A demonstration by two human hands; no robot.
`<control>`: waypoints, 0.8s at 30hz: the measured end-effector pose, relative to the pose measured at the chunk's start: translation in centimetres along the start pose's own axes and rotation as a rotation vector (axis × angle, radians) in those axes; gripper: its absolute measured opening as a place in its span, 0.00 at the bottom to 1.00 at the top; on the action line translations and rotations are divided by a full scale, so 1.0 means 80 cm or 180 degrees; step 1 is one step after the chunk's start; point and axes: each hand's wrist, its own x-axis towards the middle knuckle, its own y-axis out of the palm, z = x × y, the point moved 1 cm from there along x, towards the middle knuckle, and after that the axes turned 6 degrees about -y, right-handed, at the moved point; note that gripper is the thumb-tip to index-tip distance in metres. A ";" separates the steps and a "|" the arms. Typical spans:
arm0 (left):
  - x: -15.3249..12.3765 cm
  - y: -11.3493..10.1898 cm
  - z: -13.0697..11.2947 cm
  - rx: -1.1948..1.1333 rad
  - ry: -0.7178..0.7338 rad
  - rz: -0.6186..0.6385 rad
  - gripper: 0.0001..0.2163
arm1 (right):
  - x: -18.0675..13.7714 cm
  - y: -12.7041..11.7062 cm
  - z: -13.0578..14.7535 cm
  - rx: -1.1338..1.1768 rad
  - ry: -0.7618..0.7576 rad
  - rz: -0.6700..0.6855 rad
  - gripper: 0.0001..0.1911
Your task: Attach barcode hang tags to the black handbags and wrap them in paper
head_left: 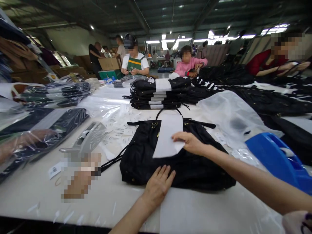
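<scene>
A black handbag [138, 152] lies flat on the table in front of me, its handles pointing away. My left hand [159, 183] rests on the bag's near edge, fingers stretched out. With thumb and fingers closed, my right hand [187, 142] grips the right edge of a white paper sheet [168, 136]. The sheet lies across the top middle of the bag, its near end slightly raised. A second pale sheet [195, 211] lies on the table, partly under the bag's near side.
Beyond the bag is a stack of black bags [146, 94]. A grey tape dispenser [86, 138] stands left, a blue dispenser [280, 159] right. Scattered labels [122, 122], plastic film [226, 110] and a plastic-wrapped bag [56, 122] surround it. Co-workers stand around; a blurred hand [83, 177] is left.
</scene>
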 end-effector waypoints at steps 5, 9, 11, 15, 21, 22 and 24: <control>0.003 -0.006 -0.003 -0.0178 -0.0042 -0.0020 0.18 | -0.051 0.054 -0.020 -0.0962 0.0144 0.1063 0.16; 0.003 -0.013 -0.005 -0.0266 -0.0105 0.0034 0.20 | -0.044 0.043 -0.003 -0.1644 0.0376 0.1202 0.14; 0.002 -0.014 -0.006 -0.0283 -0.0117 0.0039 0.20 | -0.044 0.038 0.010 -0.2131 0.0629 0.1024 0.14; -0.001 -0.015 -0.008 -0.0246 -0.0171 0.0061 0.21 | -0.051 0.038 0.024 -0.2555 0.0990 0.0858 0.17; -0.003 -0.011 -0.007 -0.0170 -0.0271 0.0134 0.22 | -0.046 0.021 0.042 -0.1821 0.0572 0.1876 0.32; -0.004 -0.009 -0.007 -0.0151 -0.0253 0.0125 0.22 | -0.043 0.013 0.050 -0.1816 0.0429 0.1927 0.33; -0.006 -0.005 -0.006 -0.0116 -0.0204 0.0084 0.22 | -0.032 -0.003 0.069 -0.1806 0.0089 0.1934 0.35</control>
